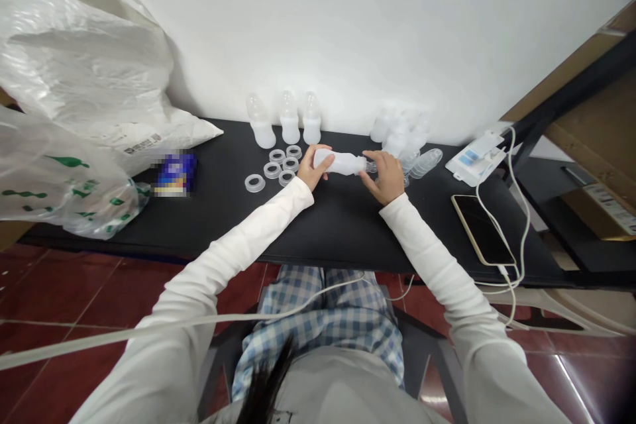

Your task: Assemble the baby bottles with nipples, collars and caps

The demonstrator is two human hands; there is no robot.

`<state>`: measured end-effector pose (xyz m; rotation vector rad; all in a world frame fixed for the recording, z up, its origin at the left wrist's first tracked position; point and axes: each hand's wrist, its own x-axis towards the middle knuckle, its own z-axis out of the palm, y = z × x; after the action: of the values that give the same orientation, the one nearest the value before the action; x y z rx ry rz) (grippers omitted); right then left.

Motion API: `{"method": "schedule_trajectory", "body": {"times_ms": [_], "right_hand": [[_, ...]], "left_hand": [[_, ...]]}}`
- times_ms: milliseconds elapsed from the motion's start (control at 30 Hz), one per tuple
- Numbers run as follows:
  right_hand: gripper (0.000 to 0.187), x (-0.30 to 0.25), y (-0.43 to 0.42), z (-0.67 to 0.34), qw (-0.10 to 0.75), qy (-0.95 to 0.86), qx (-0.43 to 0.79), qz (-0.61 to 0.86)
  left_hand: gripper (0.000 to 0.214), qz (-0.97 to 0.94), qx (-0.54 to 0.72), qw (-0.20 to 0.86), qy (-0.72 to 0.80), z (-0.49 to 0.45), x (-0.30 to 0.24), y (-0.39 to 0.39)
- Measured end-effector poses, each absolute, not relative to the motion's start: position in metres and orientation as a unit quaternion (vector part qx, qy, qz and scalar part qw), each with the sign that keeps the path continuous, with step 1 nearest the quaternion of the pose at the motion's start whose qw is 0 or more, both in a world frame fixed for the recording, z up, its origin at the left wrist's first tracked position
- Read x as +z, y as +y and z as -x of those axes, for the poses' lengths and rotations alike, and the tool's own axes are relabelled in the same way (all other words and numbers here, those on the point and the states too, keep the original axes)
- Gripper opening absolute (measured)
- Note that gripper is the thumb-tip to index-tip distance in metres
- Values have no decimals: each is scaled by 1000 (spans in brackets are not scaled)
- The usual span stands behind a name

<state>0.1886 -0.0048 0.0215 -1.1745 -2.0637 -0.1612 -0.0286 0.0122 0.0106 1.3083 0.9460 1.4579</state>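
A white plastic bottle (342, 162) lies sideways between my hands above the black table (342, 225). My left hand (312, 168) is closed around its base end. My right hand (385, 175) pinches the neck end, where a clear ring or nipple part sits. Several clear plastic rings (278, 169) lie on the table just left of my left hand. Three capped bottles (288, 119) stand upright against the wall behind them. More white bottles (400, 129) and a row of clear caps (422, 162) sit to the right of my right hand.
Big plastic bags (74, 93) fill the table's left end, with a blue packet (175, 173) beside them. A phone (483, 228) on a white cable and a white box (477, 158) lie at the right. A dark shelf frame (571, 99) stands further right.
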Motion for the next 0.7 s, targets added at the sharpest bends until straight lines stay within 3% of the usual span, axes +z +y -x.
{"method": "schedule_trajectory", "body": {"times_ms": [133, 267, 467, 700], "right_hand": [[41, 20, -4, -185, 346, -808, -102, 466], [40, 17, -1, -186, 330, -779, -133, 515], [43, 14, 3, -190, 298, -749, -128, 577], [48, 9, 8, -191, 357, -743, -46, 565]], "left_hand": [[63, -514, 552, 519, 401, 26, 7, 12], [63, -582, 545, 483, 361, 23, 4, 12], [53, -745, 567, 256, 242, 29, 3, 12], [28, -834, 534, 20, 140, 35, -2, 16]]}}
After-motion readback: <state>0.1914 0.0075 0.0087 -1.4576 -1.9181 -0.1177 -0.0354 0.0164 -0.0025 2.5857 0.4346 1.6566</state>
